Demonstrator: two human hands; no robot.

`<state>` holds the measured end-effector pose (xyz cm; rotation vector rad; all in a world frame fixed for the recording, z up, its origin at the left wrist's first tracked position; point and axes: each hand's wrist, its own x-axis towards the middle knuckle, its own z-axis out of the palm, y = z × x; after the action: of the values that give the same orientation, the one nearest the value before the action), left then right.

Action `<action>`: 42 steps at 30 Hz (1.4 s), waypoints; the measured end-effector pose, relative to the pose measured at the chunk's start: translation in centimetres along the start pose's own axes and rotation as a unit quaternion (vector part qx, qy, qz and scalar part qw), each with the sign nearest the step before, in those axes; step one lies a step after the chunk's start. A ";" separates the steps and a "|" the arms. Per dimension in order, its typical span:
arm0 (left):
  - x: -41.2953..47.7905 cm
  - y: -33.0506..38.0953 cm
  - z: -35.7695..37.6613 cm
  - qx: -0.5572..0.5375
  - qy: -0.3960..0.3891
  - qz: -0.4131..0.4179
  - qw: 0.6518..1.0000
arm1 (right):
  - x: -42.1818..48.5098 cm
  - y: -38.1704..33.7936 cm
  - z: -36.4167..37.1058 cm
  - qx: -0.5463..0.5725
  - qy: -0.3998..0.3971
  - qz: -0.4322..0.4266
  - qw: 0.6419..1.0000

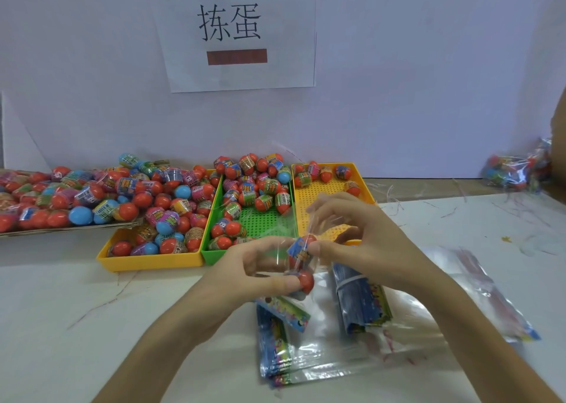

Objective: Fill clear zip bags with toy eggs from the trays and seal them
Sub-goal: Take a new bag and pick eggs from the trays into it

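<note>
Centrally, the left hand [260,268] and right hand [355,228] both pinch a clear zip bag [294,264] held above the table [92,310], with two toy eggs [306,281] inside. Just beyond lie a green tray [269,222] and, right of it, a yellow tray [318,200], both holding eggs. Flat empty bags [382,341] lie nearer.

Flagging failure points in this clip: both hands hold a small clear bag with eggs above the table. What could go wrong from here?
1. The bag hangs between the left grip and right grip, only pinched; its two eggs could slip out if the top is not yet sealed.
2. A dropped egg might roll into the pile of empty bags below, or off the table.
</note>
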<state>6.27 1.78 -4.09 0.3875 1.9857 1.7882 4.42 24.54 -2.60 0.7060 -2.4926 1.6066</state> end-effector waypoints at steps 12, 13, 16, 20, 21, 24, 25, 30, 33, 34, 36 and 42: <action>0.3 -0.1 0.3 0.029 0.112 0.053 0.992 | 0.0 -0.5 0.8 0.123 0.005 0.025 0.992; 0.2 0.0 0.4 0.033 0.113 0.058 0.991 | 0.0 -0.5 0.9 0.128 0.001 0.023 0.992; 0.2 0.2 0.4 0.047 0.112 0.061 0.991 | -0.1 -0.7 1.4 0.124 -0.014 0.015 0.992; 0.1 0.2 0.6 0.089 0.095 0.043 0.991 | -0.1 -0.7 1.7 0.115 -0.008 0.015 0.993; 0.1 0.2 0.7 0.096 0.086 0.039 0.991 | -0.1 -0.7 1.8 0.115 -0.003 0.014 0.993; -0.1 0.3 0.7 0.108 0.071 0.028 0.991 | -0.1 -0.6 1.8 0.120 0.001 0.007 0.993; -0.1 0.3 0.6 0.106 0.066 0.024 0.992 | -0.1 -0.7 1.8 0.126 0.002 0.004 0.992; 0.2 -0.1 0.9 0.062 0.080 0.022 0.995 | 0.0 -1.0 1.5 0.172 0.023 -0.011 0.985; 0.3 -0.1 1.1 0.038 0.099 0.061 0.992 | 0.0 -0.9 1.6 0.184 0.008 -0.001 0.983; 0.3 0.0 1.2 0.033 0.099 0.067 0.992 | -0.1 -0.8 1.8 0.183 -0.004 0.002 0.983; 0.5 -0.4 1.3 0.045 0.090 0.073 0.992 | -0.1 -0.8 2.0 0.167 -0.024 0.005 0.986; 0.8 -0.6 1.6 0.041 0.083 0.076 0.993 | -0.2 -0.7 2.1 0.134 -0.005 0.013 0.991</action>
<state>6.44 3.44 -4.92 0.4384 2.2026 1.8912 5.28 22.53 -3.04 0.7108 -2.3242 1.9772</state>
